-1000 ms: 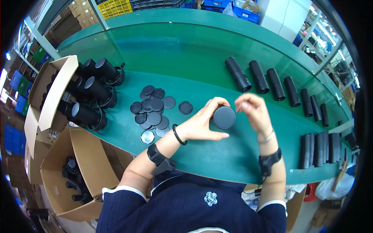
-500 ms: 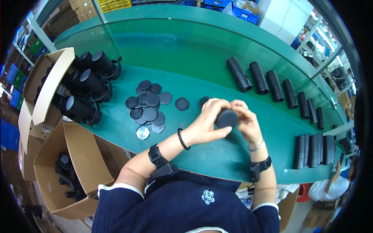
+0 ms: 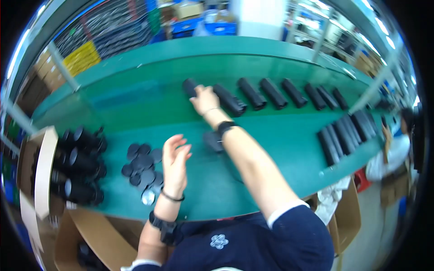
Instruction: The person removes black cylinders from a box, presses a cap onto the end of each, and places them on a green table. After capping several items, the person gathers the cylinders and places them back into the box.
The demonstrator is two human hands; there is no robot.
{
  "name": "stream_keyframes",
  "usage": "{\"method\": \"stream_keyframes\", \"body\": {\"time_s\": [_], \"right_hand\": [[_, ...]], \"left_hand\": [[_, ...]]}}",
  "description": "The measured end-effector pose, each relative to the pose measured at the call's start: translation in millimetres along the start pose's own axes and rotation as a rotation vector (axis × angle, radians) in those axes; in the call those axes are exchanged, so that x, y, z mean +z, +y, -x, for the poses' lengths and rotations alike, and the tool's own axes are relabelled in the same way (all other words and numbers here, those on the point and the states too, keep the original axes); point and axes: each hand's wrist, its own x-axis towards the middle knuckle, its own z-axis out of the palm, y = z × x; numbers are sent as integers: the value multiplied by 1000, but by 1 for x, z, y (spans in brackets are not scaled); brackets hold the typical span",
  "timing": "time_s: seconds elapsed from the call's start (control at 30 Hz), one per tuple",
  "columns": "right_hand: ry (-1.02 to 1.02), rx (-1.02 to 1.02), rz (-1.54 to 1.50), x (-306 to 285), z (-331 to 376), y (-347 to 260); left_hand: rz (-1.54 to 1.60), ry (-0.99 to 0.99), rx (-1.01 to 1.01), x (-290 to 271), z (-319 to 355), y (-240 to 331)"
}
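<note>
**Setting a black tube down at the left end of the row**

Right hand (image 3: 204, 98) is reaching out across the green worktop (image 3: 135, 97), fingers closing over a black tube (image 3: 191, 86) at the far left end of the tube row. Looks like the placing step: the tube is lying on the worktop next to the others, hand resting on top of it, grip not fully visible, so cannot tell if it is clamped or just letting go. Left hand (image 3: 174, 161) is hovering open and empty above the worktop, fingers spread, just right of the pile of black round caps (image 3: 142, 165). Hands well apart.

Judgement on the next move: it calls for a fresh uncapped tube from the cluster (image 3: 81, 165) at the left, plus one cap from the pile, so the left hand is already in the right area.

Counts, roughly:
- Tubes in the far row (image 3: 271, 92): about eight, including the one under the right hand, lying side by side, apart.
- Second group of tubes (image 3: 346, 135) at the right: about six, packed touching; blur makes it uncertain.
- Uncapped tubes in the left cluster: around ten, stacked, hard to count.
- Caps: about a dozen, overlapping, plus one pale shiny disc (image 3: 148, 197) at the near edge.
- One dark flat item (image 3: 211, 141) under the right forearm, too blurred to name.
- Cardboard boxes (image 3: 43, 171): two at lower left.

A co-worker (image 3: 392, 151) is sitting at the far right.
</note>
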Motion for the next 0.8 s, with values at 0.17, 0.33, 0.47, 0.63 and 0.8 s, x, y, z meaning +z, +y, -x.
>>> {"method": "stream_keyframes", "body": {"time_s": [0.17, 0.33, 0.47, 0.63, 0.8], "right_hand": [[-40, -150, -24, -17, 20, 17], [40, -372, -493, -160, 135, 58], [47, 42, -1143, -248, 301, 133], [641, 949, -812, -228, 572, 257], [332, 1554, -14, -133, 821, 286]], "left_hand": [[-49, -108, 50, 14, 9, 14], [-83, -389, -117, 66, 13, 10], [-214, -813, -275, 147, 34, -7], [-332, -1406, -361, 246, 93, -52], [-521, -1887, -424, 317, 153, -91]]}}
